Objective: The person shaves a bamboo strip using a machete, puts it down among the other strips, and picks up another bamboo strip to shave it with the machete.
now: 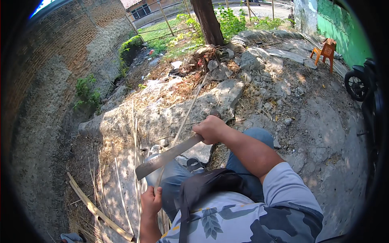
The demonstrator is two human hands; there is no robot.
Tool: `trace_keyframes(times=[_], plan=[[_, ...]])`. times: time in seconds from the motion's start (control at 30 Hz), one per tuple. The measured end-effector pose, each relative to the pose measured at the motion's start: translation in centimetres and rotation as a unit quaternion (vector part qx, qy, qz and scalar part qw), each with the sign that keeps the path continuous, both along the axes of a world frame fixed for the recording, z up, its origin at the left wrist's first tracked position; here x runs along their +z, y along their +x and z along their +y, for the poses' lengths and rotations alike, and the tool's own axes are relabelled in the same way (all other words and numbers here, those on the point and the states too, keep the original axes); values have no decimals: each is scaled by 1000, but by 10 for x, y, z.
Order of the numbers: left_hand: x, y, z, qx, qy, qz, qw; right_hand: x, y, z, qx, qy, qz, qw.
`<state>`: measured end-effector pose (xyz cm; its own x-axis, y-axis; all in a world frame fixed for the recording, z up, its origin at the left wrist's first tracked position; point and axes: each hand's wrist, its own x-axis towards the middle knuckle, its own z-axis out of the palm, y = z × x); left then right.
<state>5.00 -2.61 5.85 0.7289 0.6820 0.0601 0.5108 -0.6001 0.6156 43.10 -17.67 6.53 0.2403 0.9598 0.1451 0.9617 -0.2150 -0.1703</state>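
Observation:
My right hand (211, 128) is closed around the handle of a machete (169, 157), whose long, broad blade slants down to the left over my left thigh. Pinched between the thumb and fingers of my left hand (151, 201) is a thin bamboo strip (184, 120). It rises from that hand past the blade and reaches toward the rubble near the tree. Blade and strip cross just above my left hand; whether the edge touches the strip I cannot tell. The strip's lower end is hidden by my hand and arm.
Several loose bamboo strips (123, 194) lie left of my legs, beside a thicker split bamboo pole (97, 212). Ahead are a broken concrete slab (219, 97), rubble and a tree trunk (207, 22). A brick wall (52, 52) stands left; an orange chair (325, 52) and a motorbike (358, 84) are at right.

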Motion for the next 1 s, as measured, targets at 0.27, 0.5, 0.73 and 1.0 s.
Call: trace_keyframes(times=[0.27, 0.5, 0.73, 1.0], plan=[[-6, -30, 5, -9, 9, 8, 1000, -12, 50, -15, -248, 94, 184, 946], [0, -3, -3, 18, -17, 22, 999, -1, 23, -10, -196, 50, 176, 963], [-15, -1, -1, -6, -22, -15, 1000, -2, -6, 4, 1, -26, 29, 999], [-4, -18, 0, 9, -47, 32, 998, -10, 41, -10, -162, 17, 139, 977]])
